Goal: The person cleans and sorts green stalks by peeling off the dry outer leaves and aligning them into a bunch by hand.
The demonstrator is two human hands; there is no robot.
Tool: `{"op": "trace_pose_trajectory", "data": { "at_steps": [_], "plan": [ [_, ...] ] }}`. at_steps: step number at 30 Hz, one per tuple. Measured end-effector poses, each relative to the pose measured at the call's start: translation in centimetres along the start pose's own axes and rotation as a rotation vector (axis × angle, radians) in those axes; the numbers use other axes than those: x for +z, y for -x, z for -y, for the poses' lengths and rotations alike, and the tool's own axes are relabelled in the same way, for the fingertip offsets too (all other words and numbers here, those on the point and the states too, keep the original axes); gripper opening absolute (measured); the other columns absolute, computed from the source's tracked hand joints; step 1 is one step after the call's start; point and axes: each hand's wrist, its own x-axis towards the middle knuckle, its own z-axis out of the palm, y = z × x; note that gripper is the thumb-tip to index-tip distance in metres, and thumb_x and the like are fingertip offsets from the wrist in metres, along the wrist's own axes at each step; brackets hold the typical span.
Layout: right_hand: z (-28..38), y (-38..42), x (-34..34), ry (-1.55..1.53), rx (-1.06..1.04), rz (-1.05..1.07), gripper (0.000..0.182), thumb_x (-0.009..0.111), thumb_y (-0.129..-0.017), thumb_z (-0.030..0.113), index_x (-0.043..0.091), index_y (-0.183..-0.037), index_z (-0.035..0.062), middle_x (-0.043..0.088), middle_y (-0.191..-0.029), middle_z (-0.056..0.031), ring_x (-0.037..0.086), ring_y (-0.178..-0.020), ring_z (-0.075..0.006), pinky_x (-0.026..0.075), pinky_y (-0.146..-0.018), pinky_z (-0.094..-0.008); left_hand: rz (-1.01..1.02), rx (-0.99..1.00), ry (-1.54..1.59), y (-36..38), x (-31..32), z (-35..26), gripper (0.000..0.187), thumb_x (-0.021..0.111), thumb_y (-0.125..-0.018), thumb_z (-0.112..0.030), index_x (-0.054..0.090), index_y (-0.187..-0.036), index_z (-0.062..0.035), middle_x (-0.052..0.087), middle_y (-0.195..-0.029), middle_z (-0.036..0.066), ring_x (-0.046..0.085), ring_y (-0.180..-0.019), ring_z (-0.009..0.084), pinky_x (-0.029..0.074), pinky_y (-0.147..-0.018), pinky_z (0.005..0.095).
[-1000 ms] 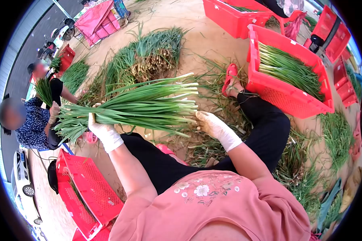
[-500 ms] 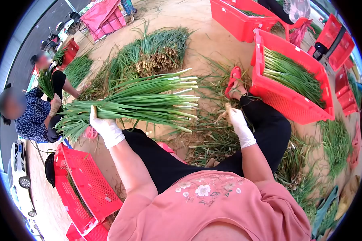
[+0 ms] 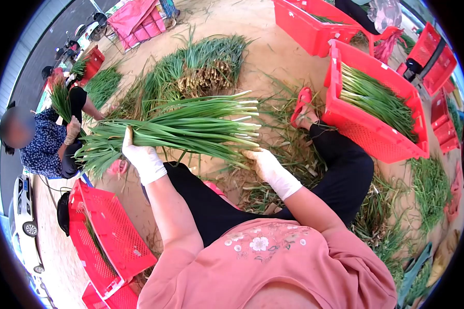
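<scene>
A bunch of long green garlic chives (image 3: 191, 129) lies across in front of me, pale stem ends to the right and leaf tips to the left. My left hand (image 3: 142, 159), in a white glove, is closed around the leafy part from below, thumb up. My right hand (image 3: 265, 167), also gloved, is at the lower stem ends with its fingers closed on the stalks there; its fingertips are partly hidden. Beyond the bunch, a pile of untidy chives (image 3: 206, 64) rests on the ground, brown roots facing me.
A red crate (image 3: 379, 126) with chives stands at the right, another red crate (image 3: 108, 226) at the lower left. Loose leaves (image 3: 299, 154) litter the ground by my foot. A co-worker (image 3: 46, 139) holding chives sits at the left; a second person is behind.
My right hand has moved left and slightly down, from apart beside the bunch to its stem ends. The bunch has shifted a little to the right, still in my left hand.
</scene>
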Motion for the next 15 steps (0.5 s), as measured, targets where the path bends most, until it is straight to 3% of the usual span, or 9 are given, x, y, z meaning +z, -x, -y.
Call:
{"op": "trace_pose_trajectory", "data": {
  "at_steps": [2,4,6,8,10,11,12,14,15],
  "plan": [
    [0.5,-0.2,-1.7,0.334,-0.052,-0.189,0.026,0.061,-0.081,0.01,0.058,-0.103,-0.003,0.062,-0.094,-0.008,0.058,-0.081,-0.0151,0.046,-0.073,-0.0282,-0.005,-0.042,0.042,0.2,0.1,-0.1,0.024,0.056,-0.081,-0.015,0.055,-0.099,0.0008,0.059,-0.093,0.014,0.058,-0.081,0.0245,0.049,-0.076,0.0395],
    [1.4,0.6,-2.8,0.824,-0.255,-0.376,0.017,0.064,-0.075,0.012,0.065,-0.081,-0.0036,0.065,-0.081,-0.007,0.056,-0.072,-0.011,0.043,-0.065,-0.0251,0.013,-0.028,0.043,0.8,0.3,0.1,0.021,0.055,-0.082,-0.01,0.054,-0.1,0.0026,0.058,-0.095,0.012,0.058,-0.08,0.0226,0.05,-0.076,0.0373],
    [2.1,0.7,-8.6,1.496,-0.583,-0.599,0.017,0.061,-0.069,0.018,0.067,-0.076,0.0041,0.062,-0.083,-0.0146,0.06,-0.069,-0.029,0.046,-0.067,-0.0348,0.122,0.356,-0.335,1.1,0.2,0.7,0.018,0.051,-0.084,-0.002,0.054,-0.101,0.0041,0.057,-0.096,0.012,0.057,-0.08,0.0193,0.051,-0.075,0.0332],
    [4.2,2.3,-11.6,1.7,-0.213,-0.87,0.017,0.061,-0.068,0.018,0.066,-0.082,0.0075,0.061,-0.086,-0.0142,0.059,-0.08,-0.0302,0.046,-0.075,-0.0367,0.141,0.358,-0.348,1.6,0.6,0.0,0.018,0.048,-0.085,0.002,0.053,-0.102,0.0046,0.056,-0.097,0.012,0.056,-0.081,0.0175,0.051,-0.074,0.0302],
    [4.7,2.8,-10.4,2.01,-0.206,-1.023,0.028,0.062,-0.07,0.019,0.063,-0.096,0.0096,0.061,-0.087,-0.0151,0.059,-0.087,-0.0289,0.046,-0.08,-0.0376,0.081,0.241,-0.202,1.3,0.6,-0.6,0.019,0.05,-0.085,0.0,0.054,-0.104,0.0039,0.057,-0.097,0.012,0.056,-0.081,0.0185,0.052,-0.074,0.0314],
    [5.2,2.5,-9.7,1.856,-0.156,-0.796,0.037,0.064,-0.071,0.021,0.058,-0.106,0.0086,0.062,-0.093,-0.0159,0.058,-0.091,-0.0297,0.044,-0.083,-0.0374,0.081,0.222,-0.172,0.6,0.0,-0.5,0.019,0.05,-0.086,-0.001,0.054,-0.104,0.0037,0.057,-0.097,0.012,0.056,-0.08,0.019,0.052,-0.073,0.0317],
    [3.3,0.5,-11.3,1.34,-0.309,-0.575,0.039,0.064,-0.074,0.023,0.058,-0.107,0.0037,0.062,-0.097,-0.0152,0.058,-0.094,-0.0265,0.042,-0.086,-0.0346,0.083,0.221,-0.171,0.5,0.0,-0.2,0.019,0.05,-0.086,-0.001,0.054,-0.104,0.0037,0.057,-0.097,0.012,0.056,-0.08,0.019,0.052,-0.073,0.0317],
    [4.0,1.4,-4.6,0.801,-0.146,-0.152,0.043,0.065,-0.077,0.025,0.055,-0.11,-0.0014,0.061,-0.101,-0.0095,0.053,-0.096,-0.0154,0.039,-0.087,-0.0298,0.077,0.316,-0.279,0.8,0.2,0.2,0.017,0.05,-0.085,0.0,0.054,-0.102,0.0039,0.057,-0.096,0.012,0.056,-0.08,0.0192,0.052,-0.073,0.0313],
    [3.5,1.1,-2.7,0.47,0.014,-0.128,0.048,0.065,-0.078,0.03,0.053,-0.115,0.0024,0.057,-0.111,-0.0092,0.049,-0.103,-0.0164,0.036,-0.09,-0.0318,0.078,0.318,-0.279,1.0,0.3,0.3,0.017,0.05,-0.085,0.0,0.054,-0.102,0.0039,0.057,-0.096,0.012,0.056,-0.08,0.0192,0.052,-0.073,0.0313]
  ]
}}
